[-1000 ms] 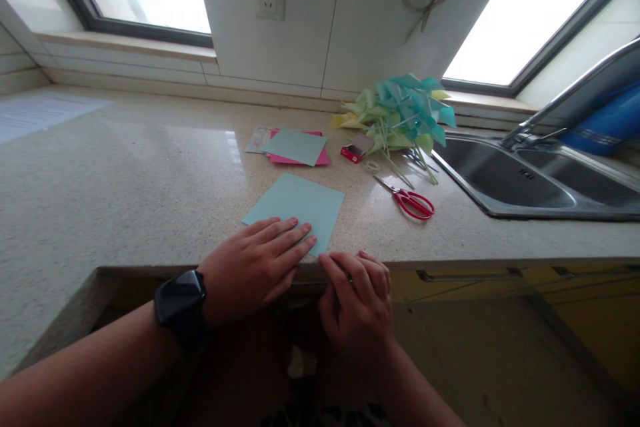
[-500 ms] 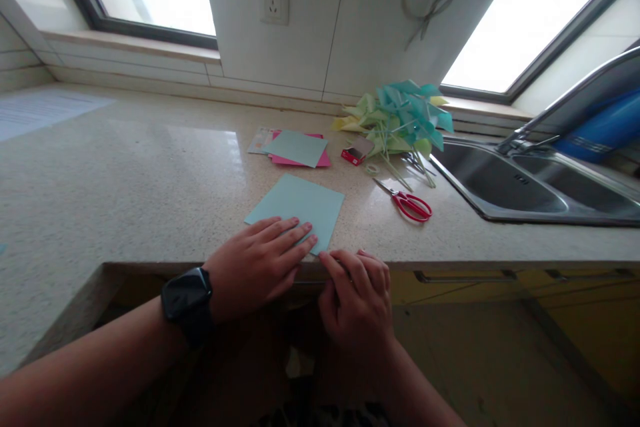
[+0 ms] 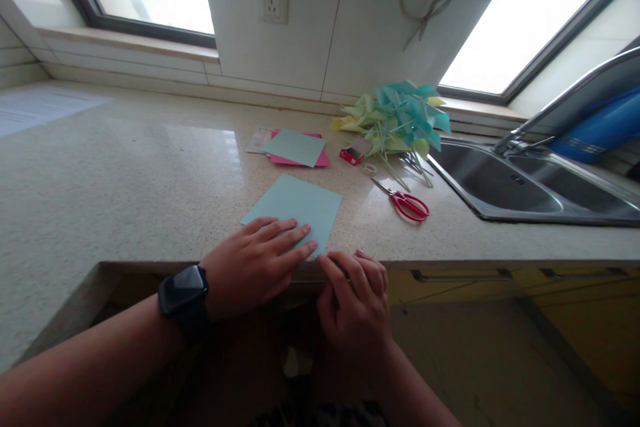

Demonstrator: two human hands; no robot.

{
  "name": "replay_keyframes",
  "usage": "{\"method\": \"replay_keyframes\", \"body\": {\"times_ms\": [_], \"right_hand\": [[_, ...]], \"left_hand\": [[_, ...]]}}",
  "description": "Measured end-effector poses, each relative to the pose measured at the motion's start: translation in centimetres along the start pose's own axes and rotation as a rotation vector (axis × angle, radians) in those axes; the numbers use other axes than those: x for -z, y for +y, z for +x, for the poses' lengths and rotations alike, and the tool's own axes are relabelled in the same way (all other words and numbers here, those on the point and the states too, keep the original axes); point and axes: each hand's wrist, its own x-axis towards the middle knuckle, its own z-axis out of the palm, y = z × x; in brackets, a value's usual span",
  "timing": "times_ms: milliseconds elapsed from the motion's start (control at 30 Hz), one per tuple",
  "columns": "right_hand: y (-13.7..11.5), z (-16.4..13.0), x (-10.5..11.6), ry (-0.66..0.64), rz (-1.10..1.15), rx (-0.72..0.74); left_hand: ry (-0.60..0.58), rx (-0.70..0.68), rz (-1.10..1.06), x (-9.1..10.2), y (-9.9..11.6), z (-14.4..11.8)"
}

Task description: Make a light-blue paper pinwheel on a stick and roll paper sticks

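The left hand (image 3: 250, 265) lies flat, fingers spread, pressing the near edge of the blue sheet (image 3: 295, 208) at the counter (image 3: 125, 173) edge. The right hand (image 3: 356, 293) is curled just beside it, fingertips at the sheet's near corner; whether it pinches the paper cannot be told. The sheet is pale blue, square and flat. Since half a second ago, both hands have barely shifted. Farther off lie red scissors (image 3: 407, 203) and paper pinwheels (image 3: 397, 120).
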Motion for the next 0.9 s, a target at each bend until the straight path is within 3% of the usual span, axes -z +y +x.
{"method": "replay_keyframes", "body": {"times_ms": [900], "right_hand": [[-0.69,0.31,-0.10,-0.040,-0.073,-0.039]], "left_hand": [[0.037,0.021,-0.051,0.28,0.19,0.20]]}}
